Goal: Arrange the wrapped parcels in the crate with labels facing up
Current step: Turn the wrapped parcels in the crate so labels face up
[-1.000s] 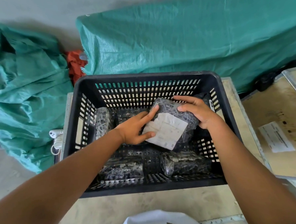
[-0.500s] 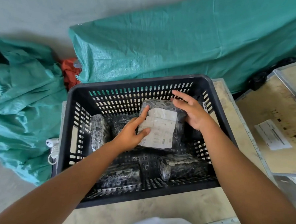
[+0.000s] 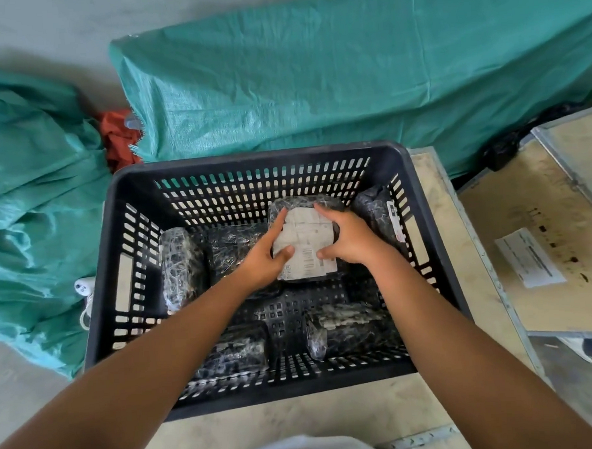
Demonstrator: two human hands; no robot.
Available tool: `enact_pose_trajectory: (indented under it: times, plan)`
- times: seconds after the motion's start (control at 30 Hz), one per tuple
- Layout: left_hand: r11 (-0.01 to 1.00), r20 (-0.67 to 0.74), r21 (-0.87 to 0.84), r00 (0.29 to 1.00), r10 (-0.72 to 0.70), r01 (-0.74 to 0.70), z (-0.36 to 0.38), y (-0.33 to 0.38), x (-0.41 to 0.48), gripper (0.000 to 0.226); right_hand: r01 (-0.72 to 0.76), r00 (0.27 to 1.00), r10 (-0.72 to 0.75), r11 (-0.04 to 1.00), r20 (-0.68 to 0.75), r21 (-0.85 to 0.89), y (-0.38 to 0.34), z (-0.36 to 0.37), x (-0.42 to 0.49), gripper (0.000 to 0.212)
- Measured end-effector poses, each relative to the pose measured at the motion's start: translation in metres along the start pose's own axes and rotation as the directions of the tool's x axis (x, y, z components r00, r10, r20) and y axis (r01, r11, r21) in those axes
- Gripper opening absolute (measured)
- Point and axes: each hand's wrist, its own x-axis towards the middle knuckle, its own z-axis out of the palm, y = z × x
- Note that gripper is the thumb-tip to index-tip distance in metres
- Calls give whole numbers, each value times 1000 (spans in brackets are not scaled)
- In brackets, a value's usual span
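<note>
Gripping parcel [image 3: 303, 203], white label [image 3: 307, 244] up, print unreadable

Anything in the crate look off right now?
One parcel stands on edge against the right wall of the crate, its label facing sideways rather than up. The other loose parcels show no label. Both hands hold the middle parcel label-up.

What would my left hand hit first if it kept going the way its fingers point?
Left hand already rests on the labelled parcel; straight beyond that, probably the crate's far wall, though depth is unclear.
</note>
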Motion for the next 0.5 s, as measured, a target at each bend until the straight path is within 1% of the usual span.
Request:
enact_pose_trajectory:
  times: [0.1,0.17,0.23,0.27,0.3,0.33,0.37,0.4,0.43,0.5]
  plan:
    - [991,0,81,994,-107,106,5,-3,8,80,-76,996,82,977,25,-200,0,17,2,116]
    - [961,-12,227,987,-160,158,11,2,15,83,-103,993,112,965,25,-242,0,22,5,117]
    - [909,-4,351,971,-240,226,20,8,20,87,-115,992,125,948,15,-296,-1,24,9,117]
    - [860,-8,442,960,-280,255,24,8,22,88,-120,991,134,933,18,-340,-3,25,9,116]
    - [770,-28,583,953,-301,260,25,6,24,89,-127,989,147,916,24,-380,-4,28,10,111]
    - [642,-50,728,953,-300,241,24,2,24,89,-134,987,158,904,26,-405,-4,31,10,102]
    - [536,-46,819,955,-292,204,21,-1,24,91,-141,985,168,892,27,-429,-5,34,9,90]
    - [485,-19,859,957,-290,164,17,-4,24,92,-145,984,178,869,24,-473,-7,38,8,81]
    - [472,12,871,955,-297,136,15,-7,23,93,-152,982,188,833,14,-532,-8,41,7,78]
    - [470,31,875,952,-304,121,15,-12,23,93,-150,982,191,766,-1,-625,-10,44,6,81]
